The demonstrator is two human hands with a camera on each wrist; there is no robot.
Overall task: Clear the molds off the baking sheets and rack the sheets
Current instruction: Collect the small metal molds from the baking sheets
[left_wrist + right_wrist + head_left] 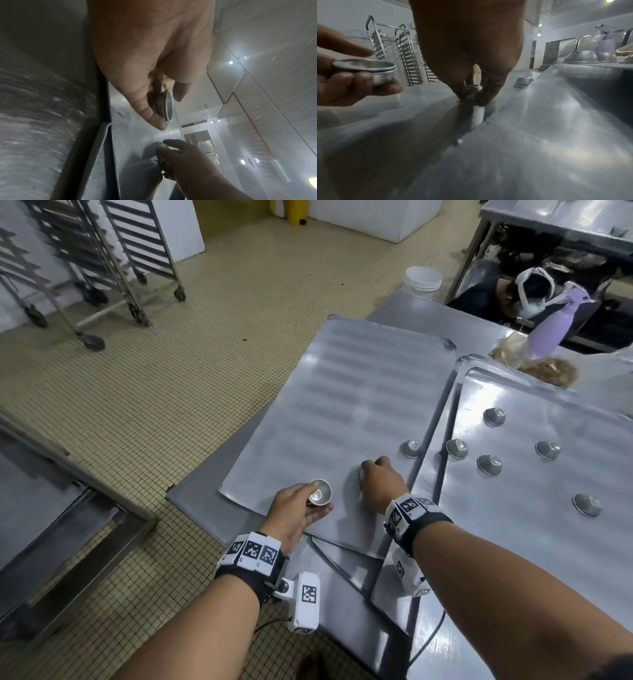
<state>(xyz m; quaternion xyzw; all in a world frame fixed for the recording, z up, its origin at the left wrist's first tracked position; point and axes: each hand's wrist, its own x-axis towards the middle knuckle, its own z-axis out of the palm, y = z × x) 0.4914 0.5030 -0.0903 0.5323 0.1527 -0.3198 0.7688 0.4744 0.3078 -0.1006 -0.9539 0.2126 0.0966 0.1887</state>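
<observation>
No brand or readable writing shows; the only markings are the black-and-white square code tags on the wristbands [253, 553]. The left hand [291, 513] holds a stack [319, 492] of nested metal molds, mouth up, pinched between thumb and curled fingers just above the near edge of the left sheet [342, 392]; the right wrist view shows two rims in that stack [368, 70]. The right hand [382, 486] reaches down onto the same sheet, fingertips curled around an upturned mold [471, 93] that sits on the sheet; its grip is closed on the mold's sides, and in the head view the hand covers nearly all of it. One more mold [410, 448] sits upside down at about 1 o'clock from the right hand, near the sheet's right edge. The right sheet [548, 542] overlaps the left one's edge at 3 o'clock and carries five inverted molds [490, 465], scattered apart. Both sheets lie on the steel bench [198, 505]. Wheeled racks [137, 251] stand on the tiled floor at 10 o'clock, well apart from the bench. A lilac spray bottle [556, 316] stands at 2 o'clock beyond the right sheet.
</observation>
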